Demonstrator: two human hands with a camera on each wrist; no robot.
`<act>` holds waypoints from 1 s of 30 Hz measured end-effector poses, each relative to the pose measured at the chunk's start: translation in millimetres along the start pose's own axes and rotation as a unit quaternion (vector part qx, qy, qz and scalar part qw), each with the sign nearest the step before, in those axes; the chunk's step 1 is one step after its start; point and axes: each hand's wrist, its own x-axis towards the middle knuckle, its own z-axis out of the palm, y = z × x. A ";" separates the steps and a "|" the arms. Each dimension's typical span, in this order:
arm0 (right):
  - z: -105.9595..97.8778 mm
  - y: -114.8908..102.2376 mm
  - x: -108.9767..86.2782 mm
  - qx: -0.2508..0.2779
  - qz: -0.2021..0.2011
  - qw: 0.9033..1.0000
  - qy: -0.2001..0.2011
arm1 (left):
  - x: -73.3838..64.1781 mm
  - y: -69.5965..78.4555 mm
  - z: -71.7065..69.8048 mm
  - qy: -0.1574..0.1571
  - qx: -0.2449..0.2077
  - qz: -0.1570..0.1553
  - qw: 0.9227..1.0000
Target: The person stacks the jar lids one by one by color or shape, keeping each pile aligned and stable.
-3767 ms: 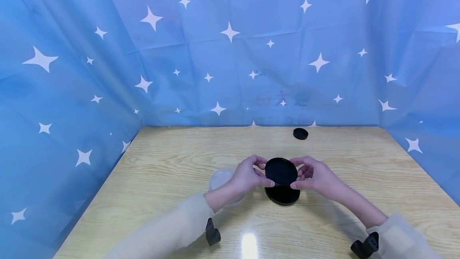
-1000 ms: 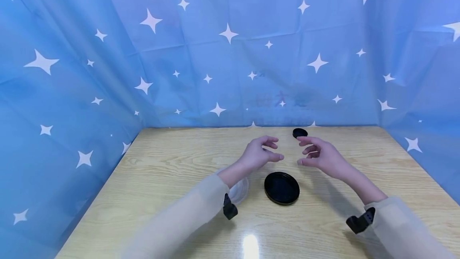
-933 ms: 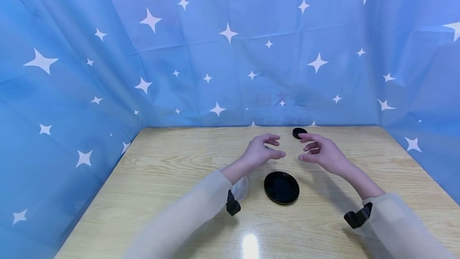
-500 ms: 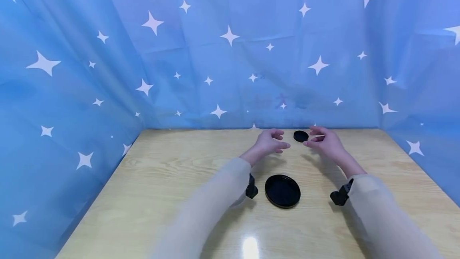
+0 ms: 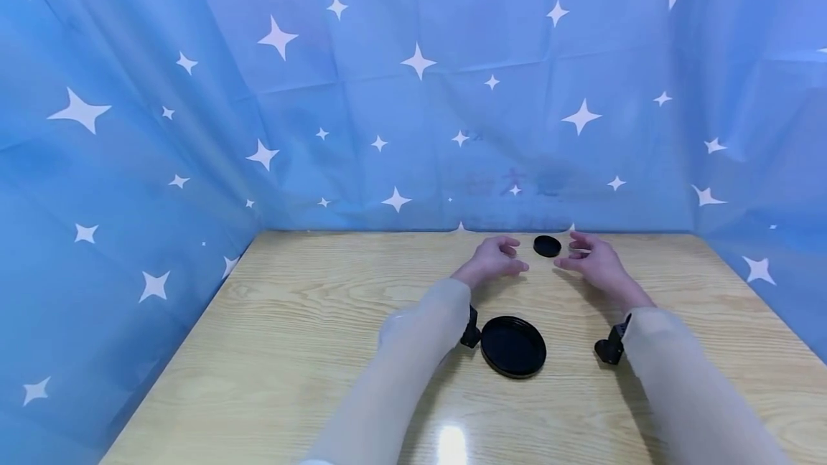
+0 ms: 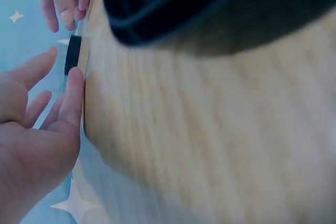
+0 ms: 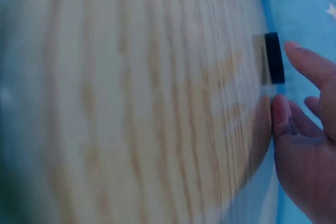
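Note:
A small, shallow black round dish (image 5: 547, 246) lies near the far edge of the table. My left hand (image 5: 494, 258) is just left of it, fingers spread and loosely bent, holding nothing. On the other side my right hand (image 5: 597, 264) has thumb and fingers apart, also close to the dish. In both wrist views the small dish, seen side-on as a black band (image 6: 73, 55), has a gap to the hands around it. Nearer me sits a larger black round dish (image 5: 513, 347) with a raised rim; its dark rim (image 6: 139, 24) looms large in the left wrist view.
Left of the large dish, a clear plastic round piece (image 5: 390, 325) is mostly hidden behind my left sleeve. The wooden table (image 5: 291, 350) ends at a blue curtain (image 5: 362, 92) with white stars. A black wrist camera (image 5: 610, 346) is strapped to my right sleeve.
Earlier both hands held a black dish above another one; they let go of it there. Since then both hands have moved away from me to either side of the small dish.

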 end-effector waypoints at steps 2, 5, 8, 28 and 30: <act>0.6 1.4 2.8 0.001 0.000 1.000 0.000 | 4.3 -1.1 -1.4 0.006 0.015 0.008 1.000; 0.8 4.4 6.6 0.004 -0.004 1.000 -0.003 | 8.6 -1.9 -3.3 0.011 0.033 0.017 0.999; 1.0 5.7 8.9 0.007 -0.009 1.000 -0.013 | 11.0 -4.0 -4.5 0.008 0.034 0.027 0.999; 3.6 0.4 18.2 -0.025 -0.040 0.998 -0.030 | 30.1 -6.0 -6.2 -0.049 -0.050 0.016 0.997; 4.0 -0.6 18.8 -0.026 -0.042 0.998 -0.027 | 31.2 -3.6 -6.6 -0.059 -0.049 0.012 0.997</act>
